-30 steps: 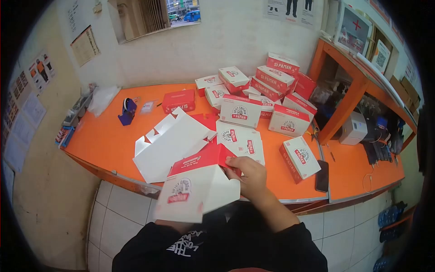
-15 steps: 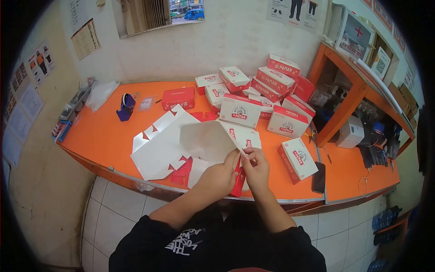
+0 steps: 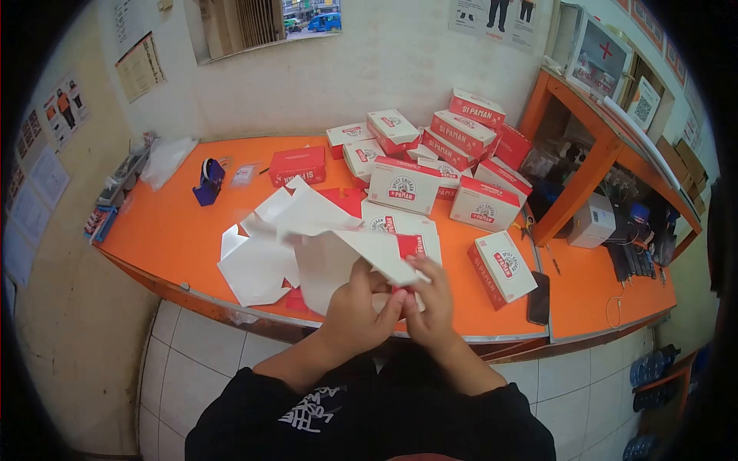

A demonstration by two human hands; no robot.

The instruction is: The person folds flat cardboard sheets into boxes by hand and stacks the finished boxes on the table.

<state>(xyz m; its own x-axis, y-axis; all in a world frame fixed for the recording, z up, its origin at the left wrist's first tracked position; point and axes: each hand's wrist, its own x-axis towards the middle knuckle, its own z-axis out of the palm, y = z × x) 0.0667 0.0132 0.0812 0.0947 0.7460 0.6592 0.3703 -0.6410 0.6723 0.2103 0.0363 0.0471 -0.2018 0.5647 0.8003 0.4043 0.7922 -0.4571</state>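
Over orange table (image 3: pixel 173 223), left hand (image 3: pixel 356 311) and right hand (image 3: pixel 432 306) both pinching carton (image 3: pixel 323 269), now tipped lower

We see a blue tape dispenser (image 3: pixel 206 192) and a phone (image 3: pixel 539 300) on the counter (image 3: pixel 173 238), a first-aid cabinet (image 3: pixel 598 60) higher up.

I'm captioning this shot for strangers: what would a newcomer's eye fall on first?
Probably the heap of red-and-white boxes toward the back right of the bright orange table. Next, the partly folded carton held in the left hand and right hand at the table's near edge. A blue tape dispenser also stands out on the table's left side.
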